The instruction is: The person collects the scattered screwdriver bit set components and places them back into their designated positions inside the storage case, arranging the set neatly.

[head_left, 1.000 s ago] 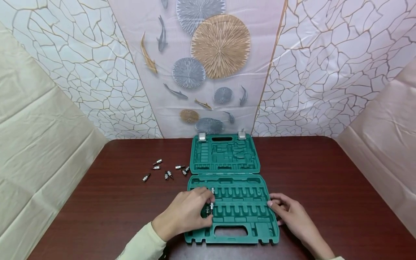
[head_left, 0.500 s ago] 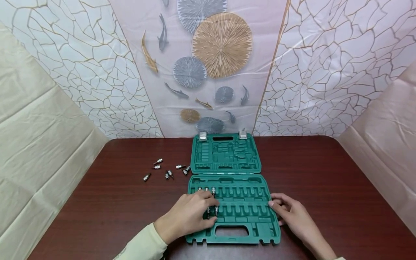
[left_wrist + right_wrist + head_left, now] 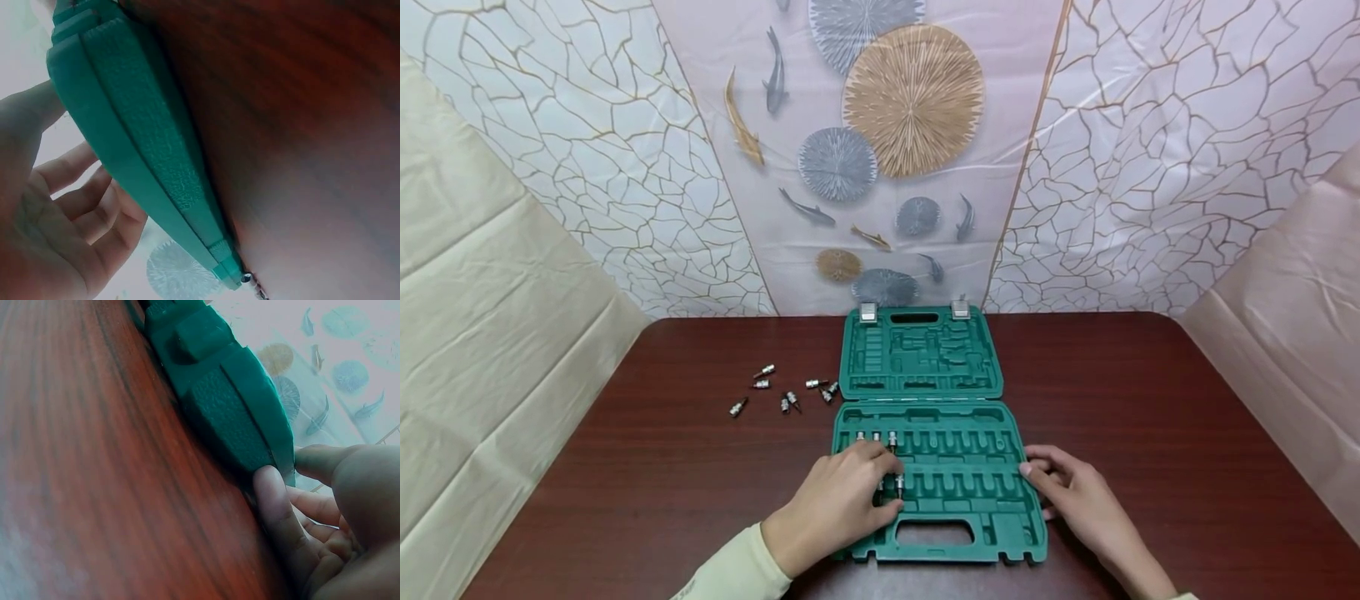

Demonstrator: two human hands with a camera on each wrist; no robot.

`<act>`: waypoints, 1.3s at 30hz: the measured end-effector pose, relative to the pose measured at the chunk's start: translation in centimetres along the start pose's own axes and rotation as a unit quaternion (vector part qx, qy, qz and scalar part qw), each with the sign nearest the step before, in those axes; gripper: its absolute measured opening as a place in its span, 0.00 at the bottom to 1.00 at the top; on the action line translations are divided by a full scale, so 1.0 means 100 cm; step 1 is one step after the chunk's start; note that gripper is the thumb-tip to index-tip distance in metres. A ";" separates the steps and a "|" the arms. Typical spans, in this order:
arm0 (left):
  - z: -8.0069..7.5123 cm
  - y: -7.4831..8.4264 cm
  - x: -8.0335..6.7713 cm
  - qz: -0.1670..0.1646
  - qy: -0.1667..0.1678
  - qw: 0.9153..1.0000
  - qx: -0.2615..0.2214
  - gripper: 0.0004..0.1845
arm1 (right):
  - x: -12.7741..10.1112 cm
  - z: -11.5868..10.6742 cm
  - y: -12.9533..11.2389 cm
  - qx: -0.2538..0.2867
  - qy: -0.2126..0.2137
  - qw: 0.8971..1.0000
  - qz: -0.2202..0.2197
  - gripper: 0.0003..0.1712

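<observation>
Eight loose bit sockets [image 3: 793, 401] lie scattered on the reddish-brown table [image 3: 1150, 417], left of the green case [image 3: 958, 506], as the head view has it. That case lies open, its lid [image 3: 917, 367] spread behind the base and close to the patterned wall hanging [image 3: 940, 200]. Over the left part of the case rests the left hand [image 3: 838, 504], its index finger and thumb pinching a silver bit socket [image 3: 899, 482] end to end in the nearer row of slots. Just left of that piece, another shows partly under the fingers, and three seated sockets [image 3: 892, 438] line the left end of the farther row. At the right edge of the case, the right hand [image 3: 1078, 496] grips it, thumb on the rim and fingers bent against the side.

From the left wrist, I see the outer wall of the case, with the left hand's curved fingers reaching behind it, slightly apart; their tips are hidden. One small metal piece [image 3: 248, 278] sits just past the far end of the case.

From the right wrist, the right hand's thumb touches the rim of the case, and one fingertip [image 3: 271, 482] presses its outer wall.
</observation>
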State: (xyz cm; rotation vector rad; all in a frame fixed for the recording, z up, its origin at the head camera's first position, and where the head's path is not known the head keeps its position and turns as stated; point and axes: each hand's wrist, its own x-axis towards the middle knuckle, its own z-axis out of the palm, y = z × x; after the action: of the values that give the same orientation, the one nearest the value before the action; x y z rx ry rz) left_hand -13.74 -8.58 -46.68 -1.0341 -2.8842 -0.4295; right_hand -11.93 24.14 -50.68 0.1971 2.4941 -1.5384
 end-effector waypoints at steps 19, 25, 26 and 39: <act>-0.005 -0.002 0.002 -0.046 -0.019 0.996 -0.076 0.11 | 0.000 0.002 -0.002 0.000 0.005 1.000 0.000 0.34; -0.004 -0.002 0.003 -0.050 -0.017 0.995 -0.084 0.10 | -0.001 0.000 -0.001 -0.003 0.008 1.000 0.003 0.33; -0.004 -0.002 0.003 -0.051 -0.016 0.995 -0.086 0.10 | -0.001 -0.001 -0.001 -0.004 0.007 1.000 0.003 0.33; 0.000 -0.002 -0.001 -0.035 -0.009 0.998 -0.051 0.12 | 0.000 0.001 0.000 -0.006 0.003 1.000 -0.003 0.34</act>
State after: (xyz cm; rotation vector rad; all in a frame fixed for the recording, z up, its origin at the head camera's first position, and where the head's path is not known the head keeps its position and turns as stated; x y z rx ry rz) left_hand -13.79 -8.73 -46.77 -0.9558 -2.9496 -0.5809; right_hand -11.93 24.05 -50.69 0.1918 2.5103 -1.5271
